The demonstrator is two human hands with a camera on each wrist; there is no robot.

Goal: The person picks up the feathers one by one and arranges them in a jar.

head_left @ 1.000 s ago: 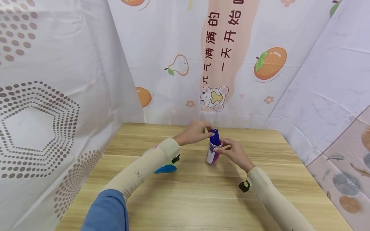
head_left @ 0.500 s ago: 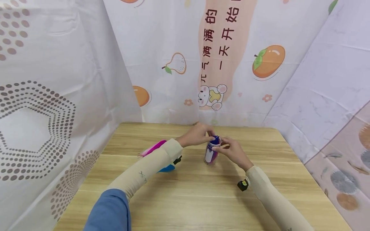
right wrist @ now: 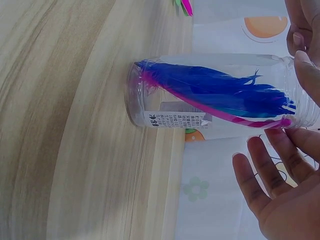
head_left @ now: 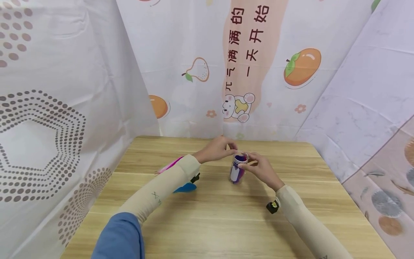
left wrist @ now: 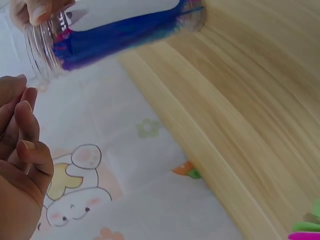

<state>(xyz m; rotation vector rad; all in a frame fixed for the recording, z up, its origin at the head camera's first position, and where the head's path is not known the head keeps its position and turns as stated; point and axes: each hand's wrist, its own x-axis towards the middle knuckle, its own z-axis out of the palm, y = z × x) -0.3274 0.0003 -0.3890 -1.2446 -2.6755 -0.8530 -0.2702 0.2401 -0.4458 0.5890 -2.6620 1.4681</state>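
Jar [right wrist: 230, 62] | right wrist view: printed label [right wrist: 172, 120] | head only: loose blue feather [head_left: 185, 187]

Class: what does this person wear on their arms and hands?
The left hand and right hand are bare. Cream sleeves cover both forearms; the left one bears a dark X-like marking, with a blue sleeve further up that arm. A small black device sits at each wrist.

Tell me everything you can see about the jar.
The jar is clear, glass or plastic, with a ridged neck, open mouth and white printed label. It stands roughly upright on the wood-look table, holding blue and pink feathers. The right hand pinches its neck; the left hand is close to the mouth, contact unclear.
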